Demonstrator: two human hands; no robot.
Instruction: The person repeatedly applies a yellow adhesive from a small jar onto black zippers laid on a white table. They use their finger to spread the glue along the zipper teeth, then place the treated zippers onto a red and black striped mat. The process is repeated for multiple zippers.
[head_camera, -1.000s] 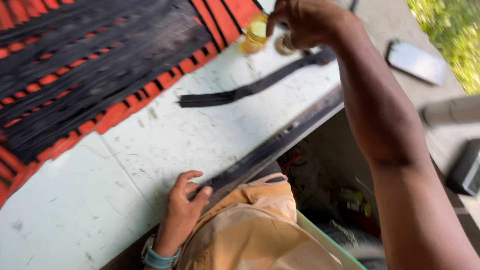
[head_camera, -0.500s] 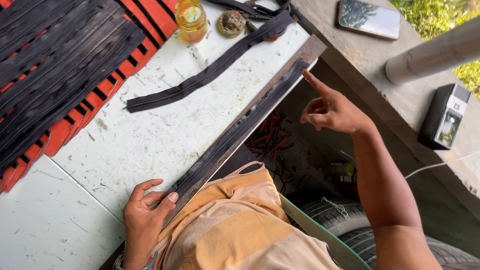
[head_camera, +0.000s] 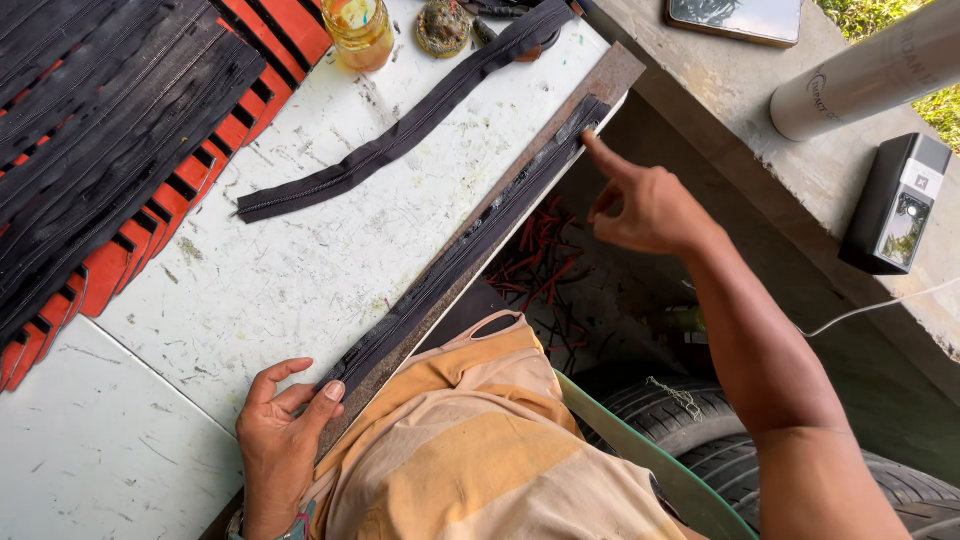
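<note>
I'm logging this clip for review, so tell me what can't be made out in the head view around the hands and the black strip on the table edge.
- Left hand: wrist cut off by the bottom edge; palm faces down, hidden.
- Right hand: whether the fingertip touches the black strip is unclear.
- Strip's near end: covered by the left hand's fingers.
- Glass jar and round lump: tops cropped by the upper edge.
- Tyre: mostly behind the right arm and shirt.

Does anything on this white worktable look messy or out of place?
Mostly scuffs and stains on the white table. Red scraps litter the ground below its edge. Nothing looks spilled; the jar stands upright.
</note>
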